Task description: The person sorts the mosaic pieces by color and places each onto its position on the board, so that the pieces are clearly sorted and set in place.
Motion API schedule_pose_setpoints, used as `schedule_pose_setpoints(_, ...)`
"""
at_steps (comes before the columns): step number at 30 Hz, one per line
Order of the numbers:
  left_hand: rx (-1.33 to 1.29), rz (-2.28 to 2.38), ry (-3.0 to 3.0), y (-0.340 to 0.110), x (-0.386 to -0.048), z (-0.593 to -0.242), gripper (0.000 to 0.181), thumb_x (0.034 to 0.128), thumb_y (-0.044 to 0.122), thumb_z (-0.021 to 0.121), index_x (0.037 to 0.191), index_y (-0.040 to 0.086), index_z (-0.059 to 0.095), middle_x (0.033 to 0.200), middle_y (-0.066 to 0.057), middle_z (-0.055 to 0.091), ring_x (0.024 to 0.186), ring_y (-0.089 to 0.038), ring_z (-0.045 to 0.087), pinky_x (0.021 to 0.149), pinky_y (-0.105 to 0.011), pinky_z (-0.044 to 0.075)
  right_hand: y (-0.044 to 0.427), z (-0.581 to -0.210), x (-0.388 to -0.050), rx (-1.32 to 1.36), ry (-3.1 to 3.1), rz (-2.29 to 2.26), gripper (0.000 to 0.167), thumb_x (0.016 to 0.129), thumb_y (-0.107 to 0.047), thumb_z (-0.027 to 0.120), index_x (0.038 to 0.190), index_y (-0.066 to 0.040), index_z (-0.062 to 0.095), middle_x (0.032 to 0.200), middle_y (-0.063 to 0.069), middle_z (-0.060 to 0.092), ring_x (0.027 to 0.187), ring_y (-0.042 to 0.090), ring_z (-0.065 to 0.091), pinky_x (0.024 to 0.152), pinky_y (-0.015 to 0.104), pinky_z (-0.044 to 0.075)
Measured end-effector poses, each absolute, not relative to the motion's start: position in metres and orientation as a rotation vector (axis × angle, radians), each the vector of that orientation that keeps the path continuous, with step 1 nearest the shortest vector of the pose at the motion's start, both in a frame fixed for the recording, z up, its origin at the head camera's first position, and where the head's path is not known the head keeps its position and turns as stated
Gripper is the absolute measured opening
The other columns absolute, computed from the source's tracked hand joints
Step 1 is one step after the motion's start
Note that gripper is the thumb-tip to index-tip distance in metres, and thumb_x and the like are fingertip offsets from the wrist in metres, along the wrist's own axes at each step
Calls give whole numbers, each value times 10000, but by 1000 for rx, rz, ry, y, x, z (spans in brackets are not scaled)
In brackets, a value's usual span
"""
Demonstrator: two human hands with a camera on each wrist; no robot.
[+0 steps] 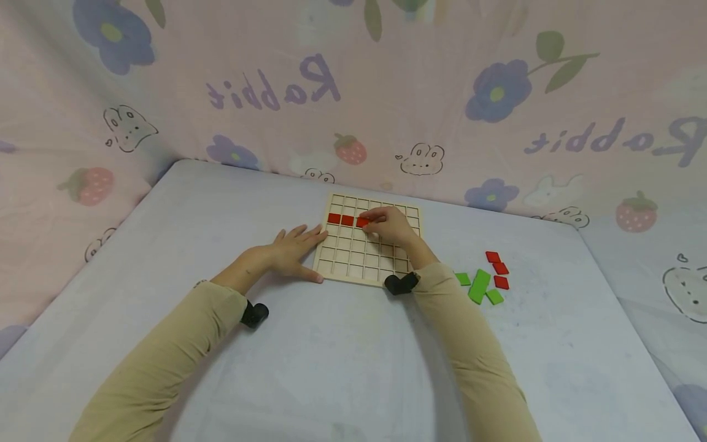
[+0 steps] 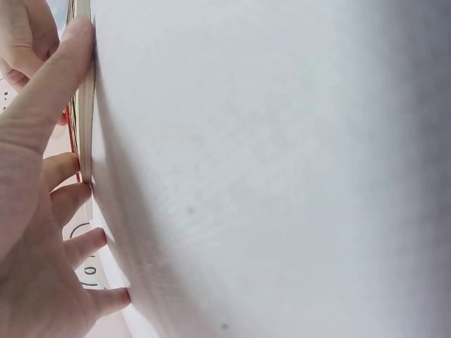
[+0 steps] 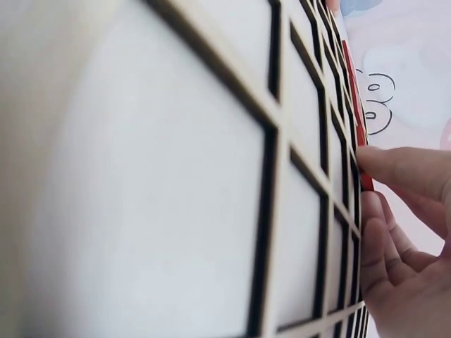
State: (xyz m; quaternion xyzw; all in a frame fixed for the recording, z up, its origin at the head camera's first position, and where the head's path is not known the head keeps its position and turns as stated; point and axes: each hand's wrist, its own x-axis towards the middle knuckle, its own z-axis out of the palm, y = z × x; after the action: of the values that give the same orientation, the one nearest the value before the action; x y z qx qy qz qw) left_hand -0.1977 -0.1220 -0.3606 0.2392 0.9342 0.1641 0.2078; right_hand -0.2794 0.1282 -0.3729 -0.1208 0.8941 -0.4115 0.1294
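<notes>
A wooden grid board [image 1: 342,253] lies on the table in the head view. In one of its upper rows sit two red square tiles [image 1: 347,220], side by side. My right hand [image 1: 393,226] reaches over the board and pinches a third red tile [image 1: 362,222] at the cell to their right. The right wrist view shows the thumb on that red tile [image 3: 366,182]; the other fingers are curled below. My left hand [image 1: 291,253] lies spread at the board's left edge. In the left wrist view, its thumb [image 2: 60,77] and some fingertips touch the board's side.
To the right of the board lie three loose red tiles [image 1: 500,268], two small green tiles [image 1: 494,297] and a longer green tile [image 1: 479,286]. The white-covered table [image 1: 309,368] meets a patterned cloth [image 1: 375,110] at its back and sides.
</notes>
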Motion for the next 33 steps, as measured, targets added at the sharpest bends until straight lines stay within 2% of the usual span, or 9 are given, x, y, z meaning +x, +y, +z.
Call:
schedule_pose_setpoints(6, 665, 453, 2600, -122, -200, -364, 998, 835, 507, 685, 1550, 109, 114, 1623, -99, 25, 1477, -388, -21, 1133, -663, 3, 128, -371, -278, -375, 2596, -1179, 339, 902, -133, 647, 1239, -103, 655, 1219, 121, 624, 1073, 260, 580, 865, 357, 468)
schedule_pose_setpoints(13, 671, 456, 2601, -122, -200, -365, 998, 834, 513, 683, 1549, 108, 117, 1623, -102, 29, 1476, -392, -18, 1131, -666, 3, 129, -373, -279, -408, 2574, -1174, 345, 918, -142, 628, 1260, -98, 641, 1294, 121, 609, 1187, 286, 551, 1002, 452, 444)
schedule_pose_setpoints(19, 670, 457, 2600, -123, -201, -366, 1002, 832, 520, 682, 1550, 115, 114, 1623, -95, 24, 1477, -387, -24, 1133, -662, -2, 130, -372, -279, -450, 2567, -1166, 337, 929, -145, 613, 1260, -92, 640, 1344, 127, 575, 1246, 312, 509, 1051, 490, 403)
schedule_pose_setpoints(28, 665, 458, 2598, -121, -200, -364, 994, 836, 507, 684, 1549, 107, 119, 1622, -105, 26, 1476, -391, -23, 1133, -662, -5, 133, -376, -278, -348, 2558, -1252, 337, 924, -187, 633, 1253, -113, 640, 1276, 115, 619, 1174, 277, 569, 1010, 434, 447)
schedule_pose_setpoints(33, 663, 464, 2599, -122, -199, -362, 989, 839, 494, 686, 1548, 101, 120, 1622, -113, 25, 1474, -399, -19, 1132, -663, -6, 135, -375, -276, -321, 2535, -1322, 356, 925, -199, 636, 1268, -105, 622, 1274, 110, 620, 1190, 272, 564, 990, 421, 467)
